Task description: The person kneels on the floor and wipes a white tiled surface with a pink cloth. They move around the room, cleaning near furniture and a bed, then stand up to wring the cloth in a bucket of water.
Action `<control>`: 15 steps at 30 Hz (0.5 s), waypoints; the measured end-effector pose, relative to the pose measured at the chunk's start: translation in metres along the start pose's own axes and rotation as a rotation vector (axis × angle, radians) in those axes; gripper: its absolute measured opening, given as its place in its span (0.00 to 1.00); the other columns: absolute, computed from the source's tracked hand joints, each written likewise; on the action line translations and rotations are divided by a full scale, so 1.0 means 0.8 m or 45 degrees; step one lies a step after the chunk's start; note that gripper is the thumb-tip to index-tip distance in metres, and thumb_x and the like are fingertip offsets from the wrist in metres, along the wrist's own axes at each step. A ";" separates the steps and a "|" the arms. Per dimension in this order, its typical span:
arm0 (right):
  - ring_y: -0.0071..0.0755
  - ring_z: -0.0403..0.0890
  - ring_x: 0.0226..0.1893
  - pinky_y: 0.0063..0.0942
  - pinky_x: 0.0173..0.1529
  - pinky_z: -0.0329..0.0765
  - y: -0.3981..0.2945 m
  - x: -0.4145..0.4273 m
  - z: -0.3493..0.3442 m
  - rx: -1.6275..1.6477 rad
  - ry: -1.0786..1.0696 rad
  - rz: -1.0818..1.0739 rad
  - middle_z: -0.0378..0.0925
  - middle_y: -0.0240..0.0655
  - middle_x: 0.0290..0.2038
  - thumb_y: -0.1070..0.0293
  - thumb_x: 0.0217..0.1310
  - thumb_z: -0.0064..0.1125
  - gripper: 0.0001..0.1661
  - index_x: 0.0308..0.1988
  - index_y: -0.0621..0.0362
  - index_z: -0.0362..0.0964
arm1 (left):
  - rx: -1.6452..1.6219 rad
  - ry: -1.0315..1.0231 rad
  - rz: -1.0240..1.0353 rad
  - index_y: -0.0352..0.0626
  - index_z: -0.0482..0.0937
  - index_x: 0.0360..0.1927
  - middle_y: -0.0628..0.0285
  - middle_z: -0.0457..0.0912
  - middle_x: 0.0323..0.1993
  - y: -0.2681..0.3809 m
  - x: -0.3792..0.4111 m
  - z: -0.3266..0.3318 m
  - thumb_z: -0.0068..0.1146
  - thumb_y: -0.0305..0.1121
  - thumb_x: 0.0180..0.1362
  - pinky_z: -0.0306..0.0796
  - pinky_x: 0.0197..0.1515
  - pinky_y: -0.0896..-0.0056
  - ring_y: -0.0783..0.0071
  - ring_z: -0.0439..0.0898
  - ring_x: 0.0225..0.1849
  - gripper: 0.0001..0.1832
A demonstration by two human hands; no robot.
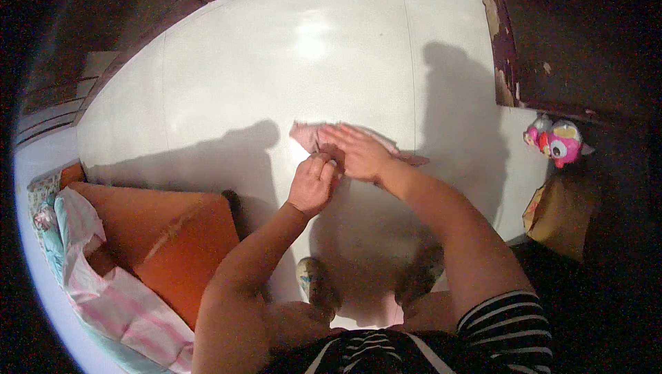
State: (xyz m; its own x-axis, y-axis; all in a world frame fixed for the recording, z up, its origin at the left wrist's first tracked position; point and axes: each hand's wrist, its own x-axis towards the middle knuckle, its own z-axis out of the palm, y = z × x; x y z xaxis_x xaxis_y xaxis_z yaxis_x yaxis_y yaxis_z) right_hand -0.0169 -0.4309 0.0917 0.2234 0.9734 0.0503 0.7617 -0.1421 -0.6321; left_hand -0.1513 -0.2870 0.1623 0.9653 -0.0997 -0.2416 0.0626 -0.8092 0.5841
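A pink cloth [306, 133] lies on the pale tiled floor [289, 79] in front of me. My right hand [358, 152] rests with its fingers extended and spread a little over the cloth, palm down. Close beside it, touching or nearly so, is my left hand [314, 180], its fingers curled. Whether the left fingers pinch something, perhaps an edge of the cloth, is too dark to tell. A strip of the cloth shows beyond my right hand and reaches right past the wrist.
An orange-brown padded surface [170, 219] with a pink-and-white cloth [129, 307] is at left. Pink owl-like toy [563, 144] and a brown paper-like bag [558, 219] stand at right. Dark worn furniture [504, 48] edges the floor. My feet are below my hands.
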 end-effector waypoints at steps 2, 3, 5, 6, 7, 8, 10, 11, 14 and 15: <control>0.41 0.55 0.73 0.41 0.77 0.46 -0.034 -0.050 0.032 0.023 -0.139 -0.107 0.64 0.42 0.67 0.58 0.60 0.54 0.28 0.58 0.59 0.72 | 0.159 0.196 -0.056 0.29 0.65 0.63 0.37 0.68 0.62 0.023 -0.029 0.030 0.53 0.31 0.62 0.58 0.68 0.37 0.37 0.68 0.63 0.27; 0.42 0.56 0.72 0.42 0.77 0.48 -0.047 -0.073 0.032 0.020 -0.208 -0.157 0.66 0.43 0.65 0.59 0.60 0.55 0.26 0.56 0.59 0.74 | 0.236 0.304 -0.072 0.29 0.65 0.63 0.36 0.68 0.61 0.042 -0.035 0.044 0.53 0.31 0.62 0.58 0.68 0.37 0.37 0.69 0.63 0.28; 0.42 0.60 0.70 0.42 0.76 0.50 -0.070 -0.107 0.022 0.025 -0.338 -0.195 0.68 0.43 0.63 0.60 0.61 0.54 0.22 0.53 0.58 0.76 | 0.006 -0.007 -0.227 0.27 0.60 0.66 0.32 0.55 0.69 0.064 -0.056 0.074 0.52 0.33 0.64 0.50 0.72 0.40 0.36 0.57 0.71 0.30; 0.43 0.62 0.69 0.43 0.76 0.51 -0.075 -0.121 0.014 0.027 -0.404 -0.214 0.69 0.42 0.62 0.61 0.62 0.54 0.20 0.51 0.57 0.77 | 0.071 0.058 -0.143 0.24 0.61 0.65 0.31 0.54 0.69 0.071 -0.067 0.100 0.53 0.32 0.63 0.52 0.71 0.39 0.34 0.56 0.71 0.31; 0.43 0.63 0.68 0.43 0.75 0.53 -0.068 -0.139 0.004 -0.046 -0.297 -0.242 0.69 0.41 0.62 0.61 0.63 0.53 0.20 0.52 0.56 0.76 | 0.125 0.126 -0.045 0.22 0.62 0.64 0.31 0.53 0.70 0.078 -0.066 0.119 0.54 0.32 0.61 0.54 0.69 0.38 0.32 0.55 0.71 0.32; 0.42 0.65 0.67 0.43 0.75 0.54 -0.063 -0.163 -0.005 -0.113 -0.191 -0.260 0.69 0.41 0.62 0.61 0.64 0.51 0.20 0.53 0.56 0.76 | 0.069 0.119 -0.025 0.22 0.61 0.65 0.31 0.52 0.70 0.090 -0.061 0.123 0.54 0.32 0.62 0.53 0.70 0.37 0.31 0.53 0.71 0.32; 0.42 0.67 0.65 0.42 0.73 0.57 -0.055 -0.225 -0.019 -0.120 -0.164 -0.200 0.70 0.39 0.63 0.62 0.66 0.49 0.20 0.55 0.55 0.74 | -0.044 0.102 0.018 0.21 0.60 0.65 0.31 0.50 0.71 0.120 -0.050 0.122 0.52 0.33 0.63 0.49 0.71 0.35 0.30 0.50 0.72 0.31; 0.42 0.68 0.64 0.42 0.73 0.59 -0.049 -0.260 -0.018 -0.055 -0.242 -0.127 0.70 0.39 0.63 0.62 0.67 0.48 0.21 0.56 0.55 0.73 | -0.074 0.025 0.078 0.23 0.59 0.66 0.32 0.50 0.72 0.122 -0.050 0.129 0.50 0.34 0.64 0.48 0.72 0.36 0.31 0.49 0.73 0.31; 0.42 0.68 0.65 0.42 0.71 0.61 -0.050 -0.284 -0.021 0.178 -0.360 0.250 0.70 0.37 0.63 0.61 0.69 0.47 0.22 0.60 0.53 0.71 | 0.002 -0.157 0.166 0.26 0.57 0.68 0.36 0.51 0.73 0.101 -0.057 0.140 0.46 0.35 0.68 0.46 0.73 0.37 0.34 0.48 0.74 0.30; 0.42 0.68 0.65 0.42 0.70 0.62 -0.050 -0.283 -0.022 0.223 -0.328 0.355 0.71 0.37 0.63 0.61 0.69 0.47 0.22 0.60 0.53 0.70 | 0.098 -0.172 0.142 0.28 0.57 0.69 0.38 0.51 0.73 0.099 -0.055 0.144 0.44 0.35 0.68 0.46 0.73 0.38 0.36 0.49 0.74 0.30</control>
State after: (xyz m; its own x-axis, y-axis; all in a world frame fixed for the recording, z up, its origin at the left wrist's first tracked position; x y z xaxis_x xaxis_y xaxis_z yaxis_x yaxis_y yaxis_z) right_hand -0.0871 -0.6485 0.1189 0.2304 0.9181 -0.3225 0.5734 -0.3958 -0.7173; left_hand -0.2178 -0.4135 0.1298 0.9220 -0.2640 -0.2833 -0.0677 -0.8302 0.5533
